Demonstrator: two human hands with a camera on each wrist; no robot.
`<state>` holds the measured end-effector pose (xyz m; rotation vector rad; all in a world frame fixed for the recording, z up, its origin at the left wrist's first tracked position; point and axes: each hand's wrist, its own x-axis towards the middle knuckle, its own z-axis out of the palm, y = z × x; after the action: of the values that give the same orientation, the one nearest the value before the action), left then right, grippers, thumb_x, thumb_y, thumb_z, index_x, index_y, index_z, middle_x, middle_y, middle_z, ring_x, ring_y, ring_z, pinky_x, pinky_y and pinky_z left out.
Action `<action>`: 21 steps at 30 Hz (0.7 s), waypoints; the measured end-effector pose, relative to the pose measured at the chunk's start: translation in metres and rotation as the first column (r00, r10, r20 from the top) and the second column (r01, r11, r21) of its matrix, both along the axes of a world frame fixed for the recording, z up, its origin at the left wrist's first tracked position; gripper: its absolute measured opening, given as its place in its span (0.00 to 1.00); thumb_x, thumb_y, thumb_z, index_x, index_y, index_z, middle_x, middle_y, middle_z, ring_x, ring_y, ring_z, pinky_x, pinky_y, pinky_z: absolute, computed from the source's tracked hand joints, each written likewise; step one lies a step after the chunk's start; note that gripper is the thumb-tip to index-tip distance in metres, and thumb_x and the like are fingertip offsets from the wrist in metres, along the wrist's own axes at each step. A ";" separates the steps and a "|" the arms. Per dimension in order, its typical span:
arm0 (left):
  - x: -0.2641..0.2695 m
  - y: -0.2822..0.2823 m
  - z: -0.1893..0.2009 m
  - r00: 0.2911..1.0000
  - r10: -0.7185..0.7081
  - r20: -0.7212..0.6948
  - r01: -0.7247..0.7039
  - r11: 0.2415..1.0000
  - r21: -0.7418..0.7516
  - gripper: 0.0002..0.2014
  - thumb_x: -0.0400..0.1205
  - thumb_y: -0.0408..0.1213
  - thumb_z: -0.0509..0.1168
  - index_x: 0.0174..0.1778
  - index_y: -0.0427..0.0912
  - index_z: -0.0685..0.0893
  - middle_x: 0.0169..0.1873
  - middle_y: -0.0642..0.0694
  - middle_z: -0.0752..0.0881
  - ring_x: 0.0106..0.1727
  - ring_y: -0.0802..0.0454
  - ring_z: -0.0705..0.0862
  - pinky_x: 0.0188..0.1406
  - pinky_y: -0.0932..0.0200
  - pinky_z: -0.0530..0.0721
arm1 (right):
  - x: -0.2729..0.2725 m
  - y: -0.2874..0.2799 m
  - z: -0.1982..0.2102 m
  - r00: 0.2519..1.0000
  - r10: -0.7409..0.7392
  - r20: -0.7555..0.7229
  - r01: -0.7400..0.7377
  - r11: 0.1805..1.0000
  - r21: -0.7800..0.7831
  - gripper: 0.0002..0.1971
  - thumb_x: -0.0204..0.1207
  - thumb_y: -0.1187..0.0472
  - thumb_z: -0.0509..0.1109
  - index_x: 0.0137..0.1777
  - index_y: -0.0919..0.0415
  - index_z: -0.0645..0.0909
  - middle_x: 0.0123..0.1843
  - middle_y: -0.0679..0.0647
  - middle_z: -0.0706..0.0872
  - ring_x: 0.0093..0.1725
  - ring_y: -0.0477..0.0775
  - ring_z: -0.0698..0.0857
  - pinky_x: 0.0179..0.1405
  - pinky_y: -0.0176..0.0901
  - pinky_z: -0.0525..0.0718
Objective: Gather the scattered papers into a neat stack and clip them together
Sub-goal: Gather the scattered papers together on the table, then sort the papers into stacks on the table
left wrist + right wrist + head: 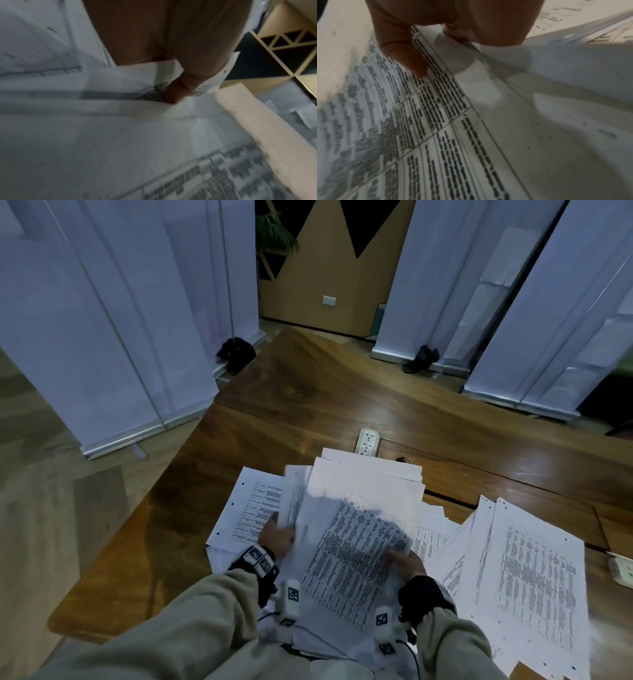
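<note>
A thick bundle of printed papers [359, 529] lies tilted at the table's near middle. My left hand [277, 537] grips its left edge, thumb on top, and in the left wrist view the fingers [173, 92] curl round sheet edges. My right hand [406, 561] holds the bundle's right side; the right wrist view shows its thumb [412, 59] pressed on the printed top sheet [436, 121] and other fingers pinching from below. More loose sheets [534, 570] lie to the right and another sheet [246, 508] to the left. A small black binder clip [400, 459] sits beyond the papers.
The wooden table [308, 392] stretches ahead, with a white power socket [367, 442] set in it just past the papers. Another white socket [621, 568] sits at the right edge. White roll-up banners [102, 320] stand around the table's far sides.
</note>
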<state>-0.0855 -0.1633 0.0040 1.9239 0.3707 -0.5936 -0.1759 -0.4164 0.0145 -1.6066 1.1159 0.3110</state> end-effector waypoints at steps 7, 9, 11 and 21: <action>-0.016 0.002 0.025 0.992 -0.123 0.018 0.123 0.963 -0.239 0.35 0.63 0.73 0.70 0.51 0.45 0.84 0.45 0.46 0.88 0.48 0.47 0.84 0.49 0.53 0.84 | 0.010 0.017 -0.001 0.998 0.010 0.065 -0.012 0.999 0.031 0.16 0.54 0.63 0.77 0.43 0.68 0.82 0.46 0.62 0.83 0.45 0.62 0.82 0.41 0.48 0.78; -0.021 -0.004 0.031 0.979 -0.192 0.076 0.204 0.952 -0.227 0.27 0.67 0.56 0.78 0.52 0.40 0.85 0.45 0.43 0.90 0.50 0.44 0.87 0.47 0.54 0.87 | 0.012 0.020 -0.005 0.995 0.004 0.097 -0.010 0.998 0.063 0.08 0.63 0.67 0.77 0.36 0.66 0.79 0.44 0.62 0.82 0.45 0.60 0.81 0.42 0.49 0.77; -0.020 -0.007 0.041 0.971 -0.204 0.125 0.227 0.950 -0.215 0.22 0.70 0.45 0.79 0.56 0.40 0.84 0.50 0.41 0.89 0.53 0.44 0.86 0.52 0.51 0.88 | 0.014 0.012 -0.016 0.993 -0.027 0.116 0.012 0.991 0.130 0.20 0.48 0.57 0.80 0.39 0.64 0.80 0.50 0.60 0.81 0.54 0.62 0.80 0.49 0.54 0.79; 0.017 -0.018 0.144 0.889 -0.342 0.303 0.450 0.768 -0.455 0.17 0.75 0.28 0.74 0.56 0.51 0.85 0.50 0.55 0.90 0.52 0.62 0.89 0.49 0.69 0.85 | 0.023 0.004 0.070 0.880 -0.285 0.381 0.067 0.867 0.494 0.24 0.53 0.57 0.80 0.52 0.57 0.86 0.69 0.56 0.80 0.73 0.60 0.71 0.77 0.61 0.63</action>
<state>-0.0685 -0.1810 0.1484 1.5128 -0.3265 -0.6808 -0.1525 -0.4127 0.0849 -1.0544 0.7517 0.0671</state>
